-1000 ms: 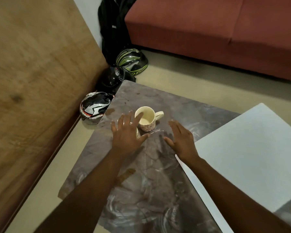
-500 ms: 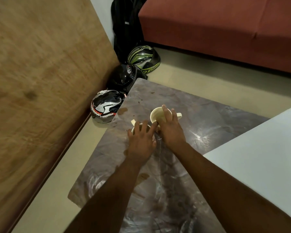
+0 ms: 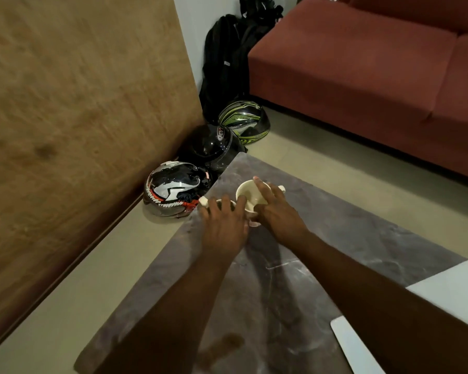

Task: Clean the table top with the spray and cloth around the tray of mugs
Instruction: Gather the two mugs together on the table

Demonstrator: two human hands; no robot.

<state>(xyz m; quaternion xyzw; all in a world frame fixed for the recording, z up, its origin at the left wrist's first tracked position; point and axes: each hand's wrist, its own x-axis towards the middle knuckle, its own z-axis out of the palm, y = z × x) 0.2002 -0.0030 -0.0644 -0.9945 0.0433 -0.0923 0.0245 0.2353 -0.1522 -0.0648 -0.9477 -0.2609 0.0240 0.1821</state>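
Two cream mugs stand close together near the far left corner of the grey marbled table top (image 3: 349, 238). My left hand (image 3: 224, 225) is closed over the nearer mug (image 3: 204, 201), hiding most of it; only its handle and a bit of rim show. My right hand (image 3: 277, 211) grips the farther mug (image 3: 245, 191), with fingers over its rim. A brown stain (image 3: 227, 344) marks the table near me. No tray, spray or cloth is in view.
Three helmets lie on the floor beside the table's far corner: a white-black one (image 3: 176, 188), a black one (image 3: 211, 147), a green-black one (image 3: 243, 121). A black bag (image 3: 224, 63), a red sofa (image 3: 362, 76), a wooden panel (image 3: 65, 103) and a white surface (image 3: 454, 290) surround the table.
Both hands went from open and spread above the table to closing on the two mugs. My view has shifted forward and to the right.
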